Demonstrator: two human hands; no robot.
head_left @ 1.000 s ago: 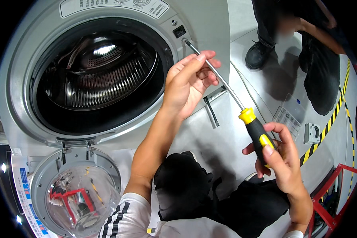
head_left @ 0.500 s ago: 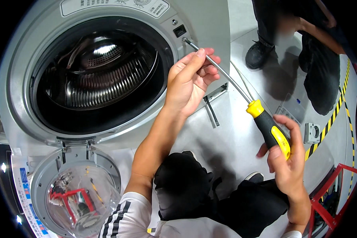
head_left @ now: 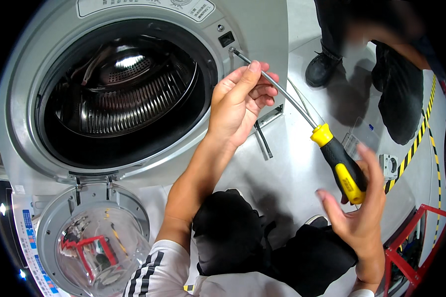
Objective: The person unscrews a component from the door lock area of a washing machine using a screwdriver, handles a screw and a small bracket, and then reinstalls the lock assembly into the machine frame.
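Observation:
My left hand (head_left: 238, 101) pinches the steel shaft of a long screwdriver (head_left: 349, 180) between thumb and fingers. The screwdriver's tip meets a screw (head_left: 231, 49) on the grey front panel of a front-loading washing machine (head_left: 262, 29), just below a small square latch slot (head_left: 226, 39). Its black and yellow handle slants down toward my right hand (head_left: 362, 213). That hand is spread around the handle's end, thumb apart from it; whether the partly hidden fingers behind touch it is unclear. The drum opening (head_left: 129, 99) lies left of my left hand.
The round glass door (head_left: 99, 247) hangs open at lower left. At upper right stands another person in dark trousers and a black shoe (head_left: 323, 69). A grey part (head_left: 389, 167) lies near striped floor tape (head_left: 416, 148); a red frame (head_left: 401, 262) stands at lower right.
My right hand has loosened from the handle, its thumb moving off and fingers spreading. The handle has turned about its axis. My left hand keeps its pinch on the shaft.

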